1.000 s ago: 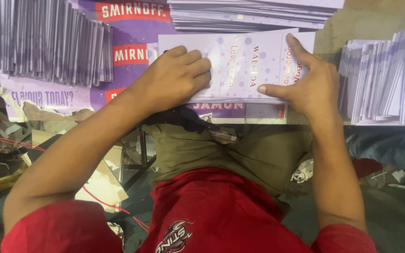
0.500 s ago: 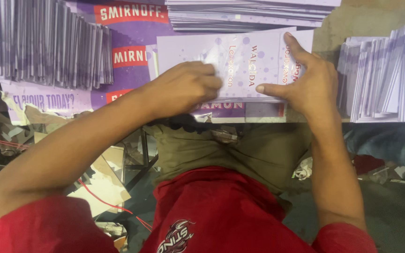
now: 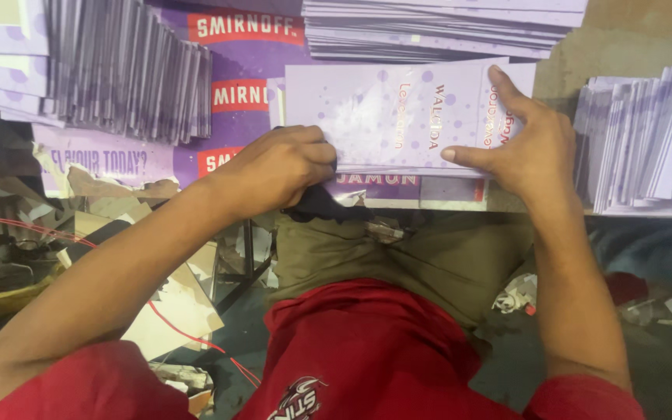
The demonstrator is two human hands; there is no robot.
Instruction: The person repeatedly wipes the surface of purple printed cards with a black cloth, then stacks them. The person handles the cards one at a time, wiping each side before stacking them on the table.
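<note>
A flat lilac printed card sheet (image 3: pixel 386 109) lies on top of a low pile at the near edge of the work surface. My left hand (image 3: pixel 281 167) is curled at the sheet's near-left corner, fingers pinching its edge. My right hand (image 3: pixel 526 144) rests spread on the right end of the same sheet, forefinger stretched along its right edge and thumb along the near edge. Both forearms reach forward over my lap.
More lilac sheets stand on edge in a row at the back left (image 3: pixel 126 70). A flat pile (image 3: pixel 445 27) lies at the back, another fanned stack (image 3: pixel 647 140) at the right. Purple printed cardboard (image 3: pixel 235 93) covers the surface. Paper scraps and a red wire (image 3: pixel 180 327) litter the floor.
My left hand has slid from flat on the sheet's middle back to its near-left corner and curled onto the edge. My right hand has stayed in place.
</note>
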